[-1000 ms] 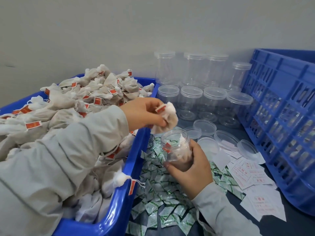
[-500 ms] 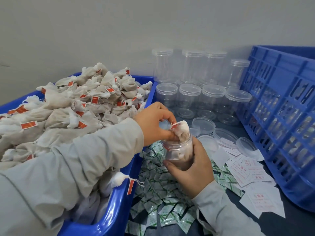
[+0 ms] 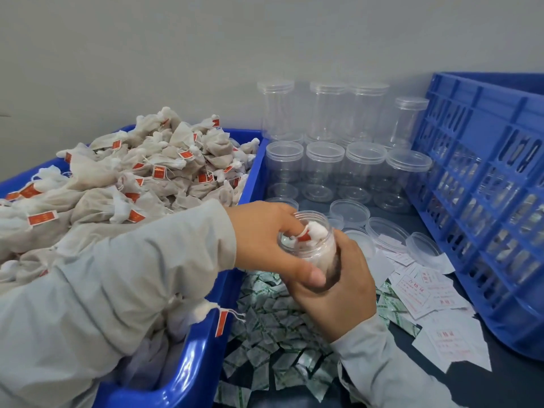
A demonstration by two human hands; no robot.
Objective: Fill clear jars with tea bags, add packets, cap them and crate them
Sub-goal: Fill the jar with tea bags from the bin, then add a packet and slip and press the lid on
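The left hand [image 3: 265, 240] is at the mouth of the jar [image 3: 309, 242], fingers curled down into the opening and pressing a tea bag [image 3: 316, 231] in, thumb lying across the outside of the jar wall; the right hand [image 3: 338, 287] wraps the jar from below and behind and holds it upright above the scatter of green packets [image 3: 273, 328]. The jar looks well stocked, white gauze and a red tag sitting right at the rim, though through the fingers it is hard to say whether the bag is fully below the lip. The trick here, I'd judge, is to push straight down with the fingertips while the right hand grips firm, so the jar doesn't tip or twist. Tuck the string and tag inside too, or they could catch under the cap. Leave a little room on top, since a packet goes in next. Loose lids [image 3: 348, 212] lie just beyond the jar, near enough to grab, and the blue crate [image 3: 485, 184] stands at the right. The tea bag bin [image 3: 203, 357] sits at the left, heaped full, with one bag hanging over its near rim.
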